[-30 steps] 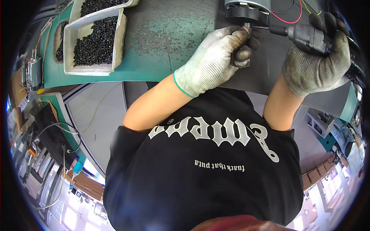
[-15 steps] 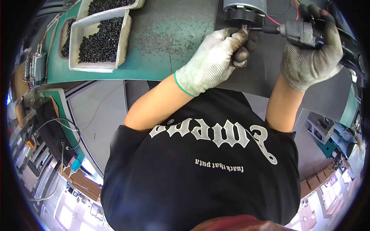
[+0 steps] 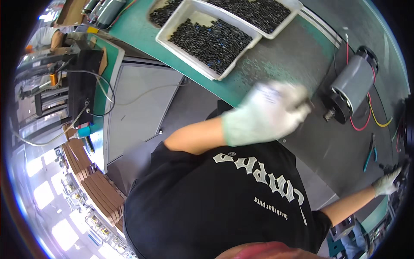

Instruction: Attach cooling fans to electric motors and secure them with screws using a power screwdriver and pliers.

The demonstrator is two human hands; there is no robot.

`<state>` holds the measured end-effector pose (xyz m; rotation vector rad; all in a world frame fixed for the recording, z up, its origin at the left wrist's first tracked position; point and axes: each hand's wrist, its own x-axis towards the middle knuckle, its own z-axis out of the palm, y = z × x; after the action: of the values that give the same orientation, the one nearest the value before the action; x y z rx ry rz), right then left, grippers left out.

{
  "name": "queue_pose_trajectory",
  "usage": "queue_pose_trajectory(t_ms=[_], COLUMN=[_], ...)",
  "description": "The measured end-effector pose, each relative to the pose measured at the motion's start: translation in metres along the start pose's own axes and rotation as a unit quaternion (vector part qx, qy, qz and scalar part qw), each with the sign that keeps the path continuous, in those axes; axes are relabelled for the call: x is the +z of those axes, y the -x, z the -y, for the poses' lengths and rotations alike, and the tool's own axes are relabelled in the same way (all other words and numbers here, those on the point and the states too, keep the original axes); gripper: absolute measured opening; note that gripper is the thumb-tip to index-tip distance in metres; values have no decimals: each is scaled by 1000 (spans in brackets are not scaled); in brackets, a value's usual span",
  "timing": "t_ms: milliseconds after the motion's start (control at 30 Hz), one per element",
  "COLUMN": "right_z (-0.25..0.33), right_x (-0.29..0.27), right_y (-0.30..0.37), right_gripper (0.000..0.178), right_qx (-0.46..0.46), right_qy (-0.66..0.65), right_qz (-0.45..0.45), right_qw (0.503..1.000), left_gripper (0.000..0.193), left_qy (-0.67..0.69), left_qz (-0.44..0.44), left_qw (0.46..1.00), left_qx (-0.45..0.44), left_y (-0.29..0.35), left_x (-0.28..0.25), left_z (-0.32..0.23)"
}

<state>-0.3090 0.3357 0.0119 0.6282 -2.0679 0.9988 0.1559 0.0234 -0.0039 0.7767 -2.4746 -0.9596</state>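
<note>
My left hand (image 3: 269, 114), in a whitish knit glove, hovers over the near edge of the workbench, left of the motor and apart from it. Motion smears its fingers; a dark spot shows at the fingertips, too blurred to name. A grey cylindrical electric motor (image 3: 354, 82) with black ends lies on the dark mat, its short ridged shaft (image 3: 329, 115) pointing toward me. Far off to the right, at the picture's rim, my gloved right hand (image 3: 387, 184) reaches beside a dark object (image 3: 394, 167). Its fingers are hard to make out there.
White trays (image 3: 189, 58) of small black parts (image 3: 211, 43) stand on the green bench top (image 3: 142, 26). Pliers with blue handles (image 3: 371, 153) lie right of the motor. Red and yellow wires (image 3: 371, 116) trail from the motor. Other motors (image 3: 110, 13) lie at the far left.
The view has turned. My left hand has come off the motor's shaft and moved away from it. My right hand, which held a power screwdriver at the shaft, has swung out to the far right.
</note>
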Motion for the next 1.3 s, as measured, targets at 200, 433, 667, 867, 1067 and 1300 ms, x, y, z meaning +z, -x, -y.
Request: queue_pose_trajectory(t_ms=[200, 433, 667, 867, 1067, 1300], right_z=[35, 51, 57, 54, 57, 94], right_x=[-25, -26, -17, -16, -7, -9], right_y=[79, 121, 114, 103, 112, 110], right_gripper=[53, 57, 57, 56, 49, 42], right_qx=[193, -3, -51, -85, -38, 89], right_qy=[12, 152, 127, 169, 186, -22], right_qz=[180, 329, 396, 430, 386, 364], right_qw=[965, 932, 908, 883, 903, 927], left_gripper=[29, 33, 37, 33, 27, 21], left_qy=[-314, -415, -425, -301, -93, 139], left_qz=[-214, -143, -73, -114, -178, -186], left_qw=[901, 884, 883, 931, 962, 956], left_qx=[-211, -159, -186, -173, -188, -179], left_y=[-11, -34, -46, -43, -29, -29], left_x=[-191, -209, -213, -229, -237, -220], left_z=[162, 238, 230, 243, 239, 223])
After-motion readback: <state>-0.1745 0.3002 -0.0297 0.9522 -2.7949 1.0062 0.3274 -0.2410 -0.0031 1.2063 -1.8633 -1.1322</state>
